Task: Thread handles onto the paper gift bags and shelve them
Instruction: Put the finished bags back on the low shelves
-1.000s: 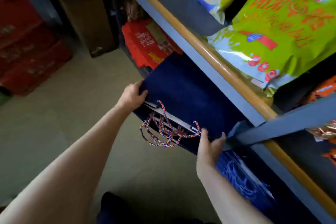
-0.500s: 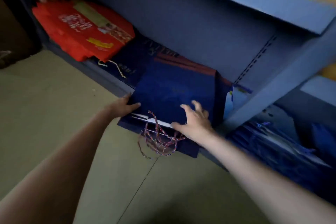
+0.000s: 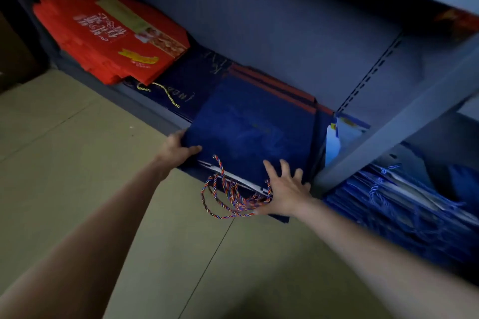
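**On the bottom shelf, the blue bags are almost put away**

On the bottom shelf [image 3: 166, 116], near the floor, lies a flat stack of blue paper gift bags [image 3: 248, 132]. The stack is mostly in, but its near edge sticks out past the front of the shelf. The striped rope handles [image 3: 230, 197] are already threaded on and hang down over that edge.

The left hand [image 3: 176, 149] holds the near left corner of the stack, with the thumb on top and the fingers hidden under it. The right hand [image 3: 285, 189] lies flat on the near right part of the stack, fingers spread out and straight, pressing and not gripping.

So the step looks like shelving. The threading for these bags seems done.

Next, both hands likely need to push the stack farther back, until the near edge is over the shelf. The grey post [image 3: 388, 132] stands just right of the stack, so the push should go straight. The loose handles may need tucking in so they do not dangle.

A red box [image 3: 108, 36] lies far left on the same shelf.
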